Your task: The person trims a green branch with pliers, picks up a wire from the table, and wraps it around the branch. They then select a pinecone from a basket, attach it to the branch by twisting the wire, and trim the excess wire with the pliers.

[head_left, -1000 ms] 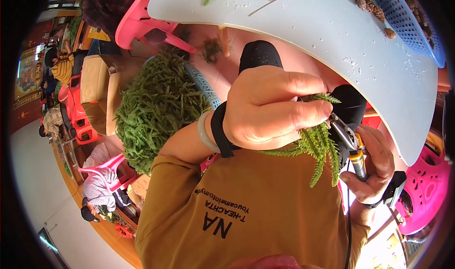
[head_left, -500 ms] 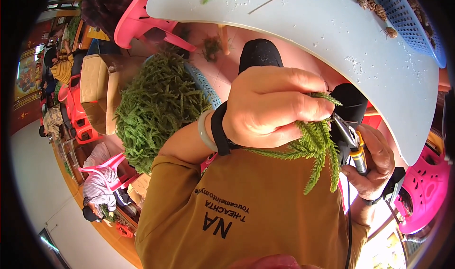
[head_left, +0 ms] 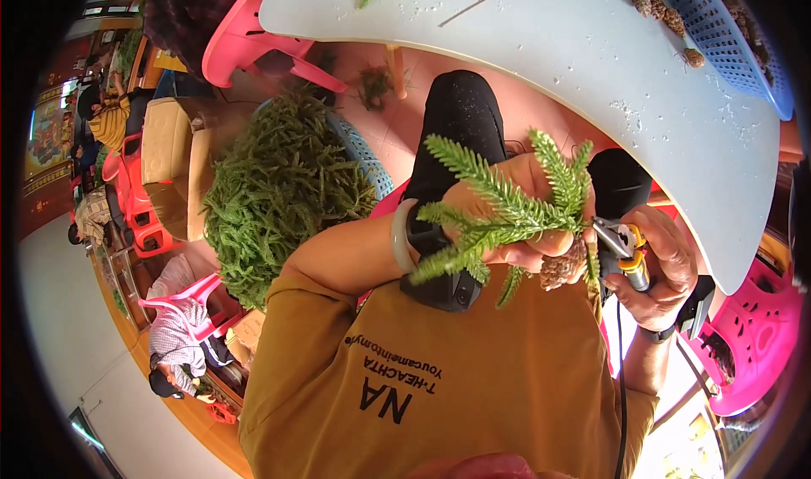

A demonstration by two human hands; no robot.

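Note:
My left hand (head_left: 525,173) is closed on a green artificial pine sprig (head_left: 553,217), whose needled branches fan out over the fingers and toward my forearm. A brown pine cone (head_left: 562,268) shows just under the sprig's stem end, beside my fingertips. In my right hand (head_left: 673,255) is a pair of pliers (head_left: 628,247) with yellow-and-dark handles and metal jaws. The jaws point at the sprig's stem, close beside it; whether they grip it I cannot tell. Leaves cover part of my left hand.
To the left, a heap of green sprigs (head_left: 279,196) fills a blue basket (head_left: 363,154), near a cardboard box (head_left: 166,154). Ahead curves a pale table (head_left: 549,44) with white flecks, pine cones (head_left: 673,21) and another blue basket (head_left: 718,44). Pink chairs (head_left: 748,344) stand around; people sit farther left.
My left hand has turned over, so the sprig now faces up with its branches spread leftward, and the pine cone has come into view. The pliers stay near the stem.

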